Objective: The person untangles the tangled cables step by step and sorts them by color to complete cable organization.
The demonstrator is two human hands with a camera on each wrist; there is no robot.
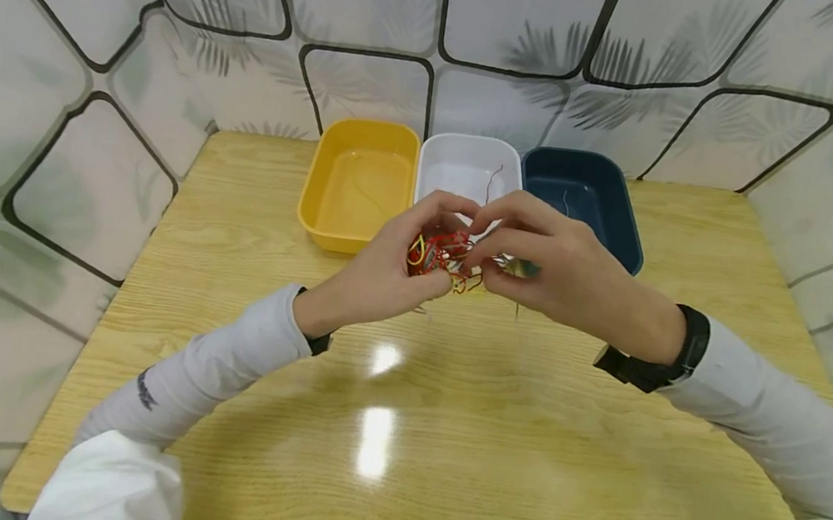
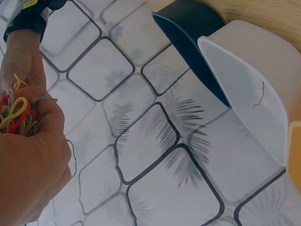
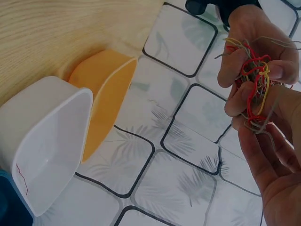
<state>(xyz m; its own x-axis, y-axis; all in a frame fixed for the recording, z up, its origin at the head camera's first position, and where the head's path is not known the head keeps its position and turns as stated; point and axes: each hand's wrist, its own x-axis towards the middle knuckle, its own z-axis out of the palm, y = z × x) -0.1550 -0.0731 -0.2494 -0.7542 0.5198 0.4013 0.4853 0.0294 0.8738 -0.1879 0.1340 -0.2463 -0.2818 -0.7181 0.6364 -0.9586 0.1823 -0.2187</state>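
A tangled bundle of thin wires [image 1: 441, 254], red, yellow and grey, is held in my left hand [image 1: 389, 270] above the table. Its loops and loose ends stick out between the fingers, as the right wrist view shows of the wires [image 3: 257, 80]. My right hand [image 1: 567, 258] meets the bundle from the right, thumb and fingertips pinching at the wires; which strand they have is hidden. Behind the hands stand a yellow bin [image 1: 317, 200] with a thin yellow wire, a white bin [image 2: 249, 42] with a red wire [image 2: 261, 94], and a dark blue bin [image 1: 627, 222] with a pale wire [image 1: 565, 201].
The three bins stand side by side along the back of the wooden table [image 1: 276, 464]. Patterned curtains [image 1: 381, 5] hang behind and on both sides of it. Black bands [image 1: 660, 350] are on the wrists.
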